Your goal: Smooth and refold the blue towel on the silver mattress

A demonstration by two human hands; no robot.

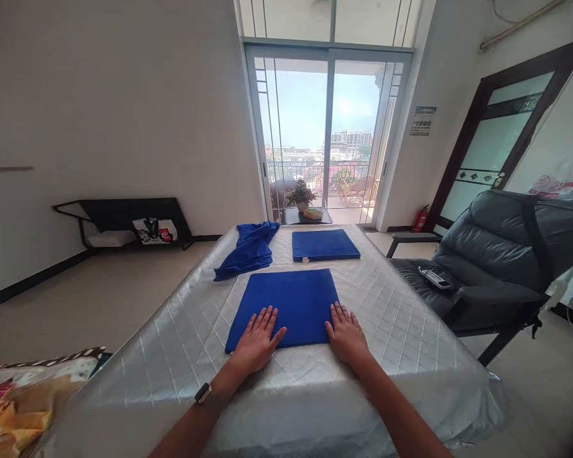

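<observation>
A blue cloth [291,299], folded into a flat rectangle, lies in front of me on the silver quilted table cover [391,331]. Flat on its near left corner rests my left hand [258,337], fingers stretched out and a dark watch on the wrist. My right hand [347,332] is at the cloth's right edge, partly on it, with its fingers extended. Neither hand grips anything. Farther back is a second folded blue cloth [325,244] with a small white tag at its front edge. To its left a crumpled blue cloth [251,248] lies loosely heaped.
A dark padded armchair [496,248] stands close on the right, with a power strip [434,278] on its seat. Patterned fabric [33,401] is at the lower left. Beyond the table's far edge, a potted plant [302,194] stands before the sliding glass doors [329,127].
</observation>
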